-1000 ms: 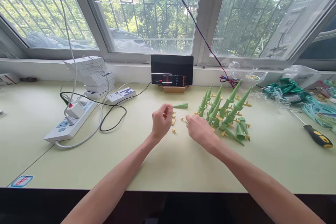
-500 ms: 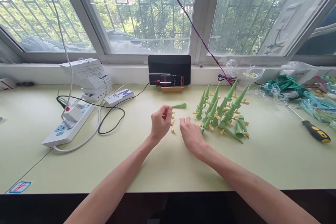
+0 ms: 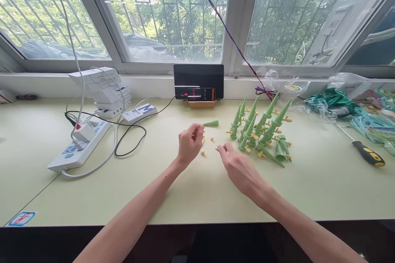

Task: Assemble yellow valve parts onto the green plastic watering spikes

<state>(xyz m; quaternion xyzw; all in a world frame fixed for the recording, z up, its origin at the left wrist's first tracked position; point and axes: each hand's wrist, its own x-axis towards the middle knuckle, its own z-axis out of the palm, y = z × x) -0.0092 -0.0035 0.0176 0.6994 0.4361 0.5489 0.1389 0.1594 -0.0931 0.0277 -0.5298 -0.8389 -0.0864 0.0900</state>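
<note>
My left hand (image 3: pixel 190 143) is closed in a pinch left of centre; what it grips is hidden by the fingers. Just beyond its fingertips lies a green plastic plant-watering spike (image 3: pixel 211 123), its narrow end toward the hand. My right hand (image 3: pixel 239 168) is closed too, thumb and finger pinching a small greenish piece (image 3: pixel 217 150) whose tip sticks out to the left. Between the hands are small yellow valve pieces (image 3: pixel 203 153), with another yellow piece (image 3: pixel 212 139) farther back. Green watering spikes with yellow valves (image 3: pixel 248 131) stand grouped beyond my right hand, a few lying down.
A phone (image 3: pixel 202 94) leans on a black tablet (image 3: pixel 199 74) at the back. To the left are a power strip (image 3: pixel 92 141), cables and a white box (image 3: pixel 140 113). At right lie a screwdriver (image 3: pixel 368 154) and plastic bags (image 3: pixel 333 100).
My right hand has drawn back toward me and to the right, with a small greenish piece now showing at its fingertips. A yellow piece has come into sight. My left hand has hardly moved.
</note>
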